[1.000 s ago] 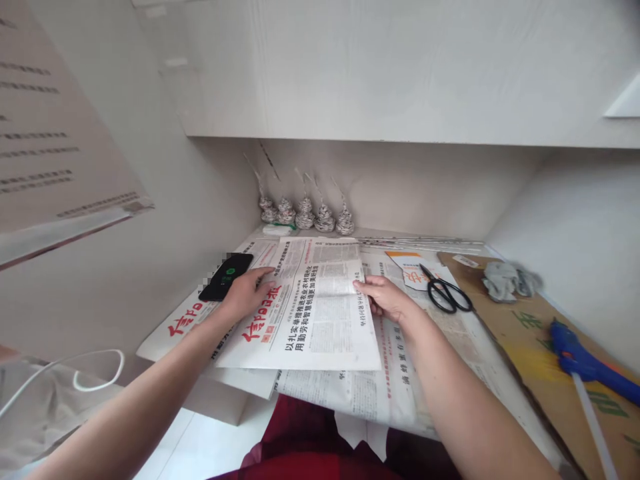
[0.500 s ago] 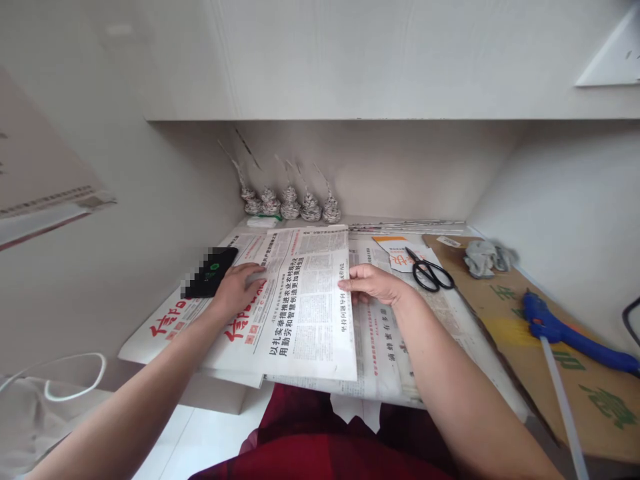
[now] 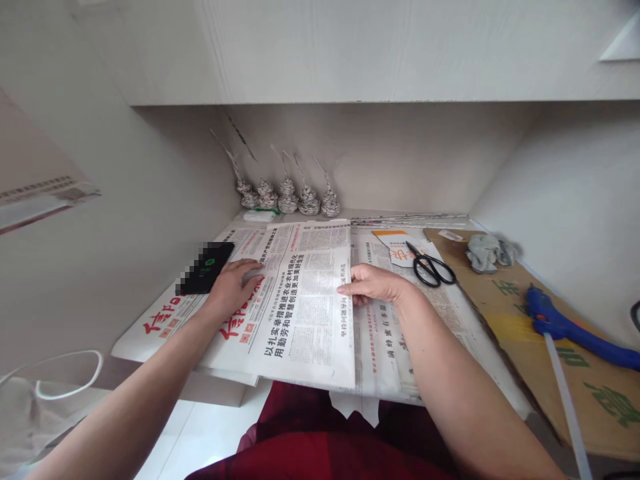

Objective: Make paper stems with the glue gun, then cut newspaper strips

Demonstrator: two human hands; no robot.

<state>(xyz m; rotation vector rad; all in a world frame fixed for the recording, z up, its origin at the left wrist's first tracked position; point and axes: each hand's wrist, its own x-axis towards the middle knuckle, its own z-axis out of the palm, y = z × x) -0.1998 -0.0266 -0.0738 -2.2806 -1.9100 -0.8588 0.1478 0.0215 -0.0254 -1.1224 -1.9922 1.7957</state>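
Observation:
A newspaper (image 3: 315,320) with red and black print lies over other newspaper sheets on the desk. My right hand (image 3: 375,285) pinches its right edge, thumb on top and the other fingers underneath. Flat on the paper's left part rests my left hand (image 3: 235,283), its fingers stretched out and slightly apart. Just beyond that hand is a black phone (image 3: 213,267), partly blurred by a mosaic. Black-handled scissors (image 3: 430,267) lie to the right of my right hand, partly on a torn piece of white and orange card (image 3: 397,247).
Several coiled paper gourd shapes (image 3: 330,200) stand at the back left, and thin rolled paper sticks (image 3: 410,220) lie along the back. On the right, cardboard (image 3: 520,327) carries a blue glue gun (image 3: 565,327) with a glue stick and a crumpled grey cloth (image 3: 487,252). A cabinet overhangs the desk.
The camera view has shifted slightly. Both hands keep nearly the same places on the newspaper, and its right edge is still in my right hand.

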